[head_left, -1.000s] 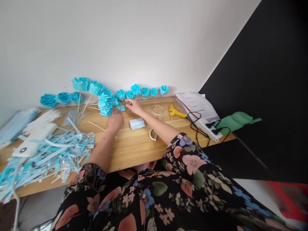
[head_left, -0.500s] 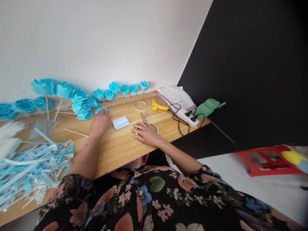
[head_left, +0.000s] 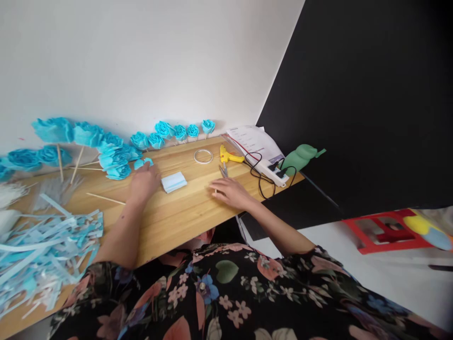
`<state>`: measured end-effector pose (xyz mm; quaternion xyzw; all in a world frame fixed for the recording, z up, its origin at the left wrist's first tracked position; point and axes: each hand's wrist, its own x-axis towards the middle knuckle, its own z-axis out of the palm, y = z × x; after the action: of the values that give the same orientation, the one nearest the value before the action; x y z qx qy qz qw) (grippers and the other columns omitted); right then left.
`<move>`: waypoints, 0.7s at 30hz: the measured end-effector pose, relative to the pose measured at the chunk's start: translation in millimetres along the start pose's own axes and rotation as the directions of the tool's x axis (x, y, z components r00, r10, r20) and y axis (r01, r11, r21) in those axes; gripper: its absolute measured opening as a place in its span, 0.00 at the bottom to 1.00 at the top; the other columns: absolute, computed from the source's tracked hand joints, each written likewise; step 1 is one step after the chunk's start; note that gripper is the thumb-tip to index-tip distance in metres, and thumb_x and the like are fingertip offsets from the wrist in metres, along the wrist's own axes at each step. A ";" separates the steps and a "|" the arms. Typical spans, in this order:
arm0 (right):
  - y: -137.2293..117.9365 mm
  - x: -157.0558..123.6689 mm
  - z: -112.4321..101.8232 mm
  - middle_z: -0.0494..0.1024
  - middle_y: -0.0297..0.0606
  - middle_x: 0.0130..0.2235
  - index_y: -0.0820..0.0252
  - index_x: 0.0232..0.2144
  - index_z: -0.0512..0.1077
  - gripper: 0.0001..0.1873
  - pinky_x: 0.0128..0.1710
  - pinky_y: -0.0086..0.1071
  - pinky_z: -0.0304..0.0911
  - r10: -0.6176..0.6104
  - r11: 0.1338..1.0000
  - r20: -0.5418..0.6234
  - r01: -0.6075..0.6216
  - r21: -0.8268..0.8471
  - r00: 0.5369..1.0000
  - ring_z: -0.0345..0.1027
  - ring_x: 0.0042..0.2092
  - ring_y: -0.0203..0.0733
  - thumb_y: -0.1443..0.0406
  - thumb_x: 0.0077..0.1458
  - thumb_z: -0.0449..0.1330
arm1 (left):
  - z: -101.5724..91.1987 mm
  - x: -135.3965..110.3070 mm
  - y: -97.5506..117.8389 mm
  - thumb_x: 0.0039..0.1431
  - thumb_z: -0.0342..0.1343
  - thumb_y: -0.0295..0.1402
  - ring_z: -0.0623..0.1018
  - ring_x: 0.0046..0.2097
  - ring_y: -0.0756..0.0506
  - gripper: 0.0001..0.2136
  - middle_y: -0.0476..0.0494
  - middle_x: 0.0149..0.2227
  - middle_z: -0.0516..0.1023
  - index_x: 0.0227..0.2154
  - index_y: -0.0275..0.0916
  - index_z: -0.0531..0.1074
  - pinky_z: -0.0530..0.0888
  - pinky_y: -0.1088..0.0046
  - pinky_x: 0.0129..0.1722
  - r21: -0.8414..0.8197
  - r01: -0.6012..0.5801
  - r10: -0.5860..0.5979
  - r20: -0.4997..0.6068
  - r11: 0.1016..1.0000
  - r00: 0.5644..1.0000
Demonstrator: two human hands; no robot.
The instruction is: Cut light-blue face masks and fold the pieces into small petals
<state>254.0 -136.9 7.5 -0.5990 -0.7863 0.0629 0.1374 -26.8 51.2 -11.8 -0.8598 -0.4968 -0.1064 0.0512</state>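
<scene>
On the left, my left hand [head_left: 145, 183] reaches over the wooden table, its fingertips closed at a small piece of bright blue paper petals [head_left: 142, 163] that lies on the wood. The undersides of those fingers are hidden. Over to the right, my right hand [head_left: 231, 192] rests low on a pair of scissors [head_left: 223, 170]. Only the blades show beyond the knuckles, pointing away from me; the fingers largely cover the handles. Between both hands lies a folded stack of pale blue paper [head_left: 174, 182].
Blue paper roses [head_left: 115, 156] on sticks line the wall. A ring [head_left: 203, 157], a yellow glue gun [head_left: 230, 156] and a corded power strip [head_left: 271, 171] lie behind my right hand. Cut paper strips [head_left: 53, 250] cover the left; a thin stick [head_left: 105, 198] lies beside my left hand.
My right hand has slid right across the table, and the scissors have shifted right with it, nearer the glue gun. My left hand stays by the blue petals. The view has shifted slightly.
</scene>
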 end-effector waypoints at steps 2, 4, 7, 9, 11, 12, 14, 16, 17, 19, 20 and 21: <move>4.3 19.4 -4.7 0.76 0.43 0.58 0.58 0.57 0.73 0.21 0.61 0.43 0.58 0.007 1.000 -0.061 -0.007 0.000 0.998 0.68 0.60 0.46 0.58 0.68 0.53 | -0.6 -0.1 1.4 0.66 0.43 0.34 0.75 0.52 0.33 0.16 0.28 0.56 0.73 0.47 0.33 0.73 0.72 0.59 0.48 0.001 0.004 -0.004 0.001 1.000 1.000; 11.3 46.0 -7.0 0.75 0.43 0.59 0.58 0.58 0.72 0.21 0.61 0.43 0.57 0.013 1.000 -0.095 -0.015 -0.014 0.995 0.67 0.60 0.46 0.59 0.68 0.52 | -0.7 0.2 2.0 0.65 0.43 0.34 0.76 0.51 0.33 0.17 0.27 0.55 0.73 0.47 0.33 0.73 0.72 0.59 0.48 0.000 0.009 -0.009 0.001 1.000 1.000; 23.6 87.0 -5.5 0.74 0.44 0.60 0.59 0.58 0.72 0.20 0.61 0.43 0.56 0.106 0.991 -0.089 -0.113 -0.078 0.990 0.65 0.61 0.48 0.63 0.65 0.56 | -0.3 0.7 1.4 0.65 0.43 0.33 0.76 0.51 0.33 0.17 0.28 0.55 0.73 0.47 0.34 0.73 0.72 0.59 0.48 -0.007 0.015 -0.015 0.002 1.000 1.000; 28.6 106.7 -1.6 0.75 0.46 0.58 0.59 0.55 0.74 0.18 0.60 0.44 0.55 0.173 0.974 -0.060 -0.180 -0.136 0.983 0.66 0.60 0.49 0.64 0.64 0.57 | 0.1 1.1 0.4 0.65 0.43 0.33 0.76 0.52 0.34 0.17 0.28 0.57 0.72 0.48 0.34 0.74 0.72 0.60 0.48 -0.015 0.023 -0.023 0.001 1.000 1.000; 28.4 116.1 3.8 0.78 0.48 0.54 0.59 0.49 0.77 0.14 0.58 0.44 0.56 0.229 0.957 -0.037 -0.232 -0.175 0.973 0.69 0.56 0.49 0.65 0.64 0.57 | 0.4 1.2 -0.3 0.65 0.44 0.33 0.76 0.53 0.34 0.17 0.29 0.59 0.70 0.48 0.35 0.74 0.72 0.60 0.48 -0.028 0.037 -0.037 0.005 0.999 0.999; 26.5 116.9 6.8 0.79 0.48 0.52 0.60 0.46 0.78 0.12 0.57 0.44 0.56 0.237 0.953 -0.033 -0.239 -0.186 0.971 0.70 0.54 0.49 0.65 0.64 0.56 | 0.3 1.2 -0.3 0.65 0.44 0.33 0.75 0.53 0.34 0.17 0.29 0.60 0.70 0.48 0.35 0.74 0.72 0.60 0.49 -0.036 0.046 -0.046 0.008 0.998 0.999; 20.2 112.2 11.4 0.81 0.48 0.48 0.60 0.40 0.79 0.10 0.56 0.43 0.56 0.218 0.956 -0.037 -0.221 -0.192 0.975 0.71 0.51 0.49 0.65 0.64 0.56 | -0.6 0.7 0.2 0.64 0.45 0.33 0.74 0.55 0.33 0.17 0.29 0.62 0.68 0.50 0.35 0.74 0.72 0.59 0.51 -0.051 0.056 -0.056 0.013 0.997 0.998; 12.7 101.3 11.6 0.81 0.46 0.47 0.60 0.38 0.78 0.09 0.55 0.43 0.55 0.179 0.966 -0.046 -0.185 -0.183 0.983 0.71 0.51 0.48 0.65 0.64 0.57 | -2.5 0.0 1.5 0.64 0.45 0.33 0.73 0.57 0.33 0.18 0.28 0.64 0.66 0.51 0.34 0.73 0.72 0.59 0.52 -0.061 0.062 -0.061 0.018 0.996 0.998; 8.8 94.4 9.4 0.82 0.44 0.45 0.59 0.37 0.78 0.09 0.55 0.43 0.55 0.171 0.969 -0.042 -0.175 -0.172 0.984 0.72 0.50 0.48 0.65 0.63 0.57 | -3.7 -0.4 2.2 0.64 0.45 0.33 0.73 0.58 0.33 0.18 0.28 0.64 0.66 0.51 0.34 0.73 0.72 0.59 0.52 -0.063 0.065 -0.063 0.023 0.996 0.998; 0.4 78.2 0.7 0.82 0.42 0.43 0.59 0.34 0.77 0.08 0.58 0.45 0.52 0.139 0.978 -0.017 -0.140 -0.157 0.990 0.72 0.48 0.48 0.66 0.63 0.58 | -5.8 -1.1 3.5 0.65 0.45 0.33 0.73 0.57 0.33 0.17 0.29 0.64 0.66 0.51 0.34 0.73 0.72 0.59 0.51 -0.065 0.071 -0.069 0.037 0.995 0.997; -4.5 69.0 -4.9 0.82 0.42 0.42 0.59 0.33 0.77 0.08 0.59 0.45 0.51 0.131 0.980 -0.012 -0.131 -0.151 0.991 0.73 0.47 0.47 0.66 0.62 0.59 | -6.6 -1.2 4.0 0.65 0.44 0.33 0.73 0.57 0.32 0.17 0.29 0.64 0.65 0.50 0.34 0.73 0.73 0.59 0.51 -0.067 0.075 -0.072 0.040 0.995 0.997; -10.3 59.2 -10.2 0.82 0.41 0.41 0.59 0.34 0.77 0.07 0.59 0.46 0.51 0.112 0.984 -0.020 -0.114 -0.139 0.993 0.73 0.46 0.47 0.66 0.63 0.58 | -7.0 -1.3 4.3 0.65 0.44 0.32 0.73 0.57 0.32 0.17 0.28 0.65 0.65 0.50 0.34 0.74 0.73 0.58 0.51 -0.071 0.080 -0.077 0.041 0.994 0.996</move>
<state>232.9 -83.6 28.2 -0.6513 -0.7526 0.0117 0.0957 -24.7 46.5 -5.2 -0.8428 -0.5268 -0.1100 0.0061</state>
